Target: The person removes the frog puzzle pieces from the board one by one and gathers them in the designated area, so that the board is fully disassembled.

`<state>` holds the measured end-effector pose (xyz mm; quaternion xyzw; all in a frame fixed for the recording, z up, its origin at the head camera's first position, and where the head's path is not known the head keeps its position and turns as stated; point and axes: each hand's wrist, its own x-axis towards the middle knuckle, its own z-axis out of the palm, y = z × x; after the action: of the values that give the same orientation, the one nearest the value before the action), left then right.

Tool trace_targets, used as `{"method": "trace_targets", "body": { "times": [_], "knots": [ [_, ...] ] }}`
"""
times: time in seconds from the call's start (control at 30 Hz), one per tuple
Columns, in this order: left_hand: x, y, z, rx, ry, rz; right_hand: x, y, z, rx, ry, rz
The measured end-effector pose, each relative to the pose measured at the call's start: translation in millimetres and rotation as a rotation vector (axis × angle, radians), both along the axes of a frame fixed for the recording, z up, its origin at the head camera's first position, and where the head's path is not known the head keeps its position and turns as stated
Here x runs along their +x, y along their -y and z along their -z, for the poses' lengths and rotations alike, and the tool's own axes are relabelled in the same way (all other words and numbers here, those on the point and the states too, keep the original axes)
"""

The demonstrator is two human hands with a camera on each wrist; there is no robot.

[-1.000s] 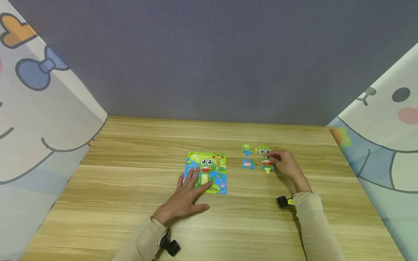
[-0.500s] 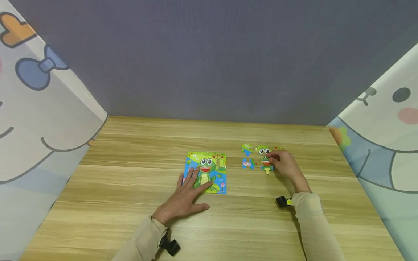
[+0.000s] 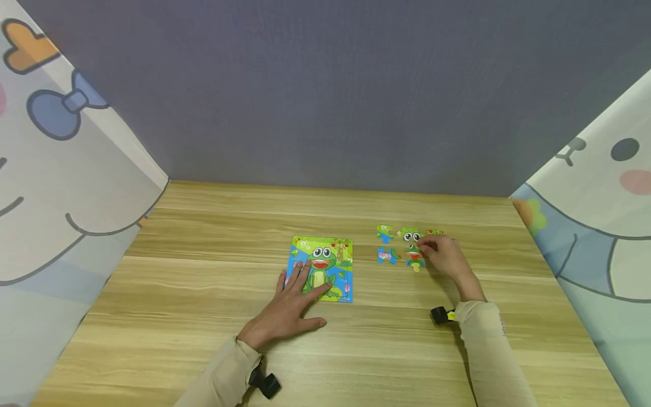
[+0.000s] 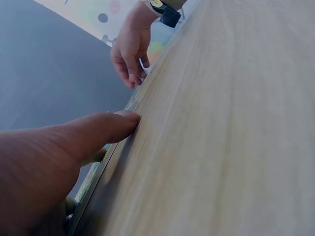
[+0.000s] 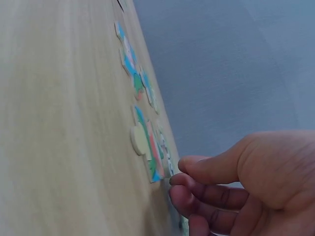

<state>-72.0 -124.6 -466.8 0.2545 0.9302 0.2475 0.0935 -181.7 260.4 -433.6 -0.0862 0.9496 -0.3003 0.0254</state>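
A square puzzle board with a printed green frog lies on the table in the head view. My left hand rests on its lower left with the fingers spread, covering part of the picture; the thumb lies off it. To the right lie loose puzzle pieces: a frog-mouth piece, an eye piece, and several with blue or green scenery. My right hand hovers beside the mouth and eye pieces, fingers loosely bent. In the right wrist view, a gap shows between thumb and fingertips, with nothing seen held.
The wooden table runs back to a grey panel. Cartoon-printed panels stand on both sides. A blue-pink piece and a green-blue piece lie between the board and the mouth piece. Each wrist wears a small black camera.
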Motion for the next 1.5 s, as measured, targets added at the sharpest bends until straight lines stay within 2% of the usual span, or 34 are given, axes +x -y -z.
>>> {"method": "trace_targets", "body": {
  "times": [0.27, 0.67, 0.93, 1.3, 1.5],
  "knots": [
    [0.2, -1.3, -1.3, -0.001, 0.001, 0.005, 5.6, 4.0, -11.9, -0.015, -0.012, -0.012],
    [1.1, -1.7, -4.2, 0.005, 0.008, -0.009, 7.8, 37.1, -31.2, -0.042, -0.070, -0.083],
    [1.8, -2.5, -6.0, 0.001, 0.017, -0.009, 6.6, 58.6, -32.3, -0.096, -0.049, -0.130],
    [0.2, -10.7, -12.6, 0.008, 0.013, 0.014, 5.9, 95.0, -33.4, -0.109, -0.076, -0.224],
    [-1.6, -22.7, -10.9, -0.014, -0.014, 0.053, 8.0, 126.0, -28.4, -0.122, -0.008, -0.273]
  ]
}}
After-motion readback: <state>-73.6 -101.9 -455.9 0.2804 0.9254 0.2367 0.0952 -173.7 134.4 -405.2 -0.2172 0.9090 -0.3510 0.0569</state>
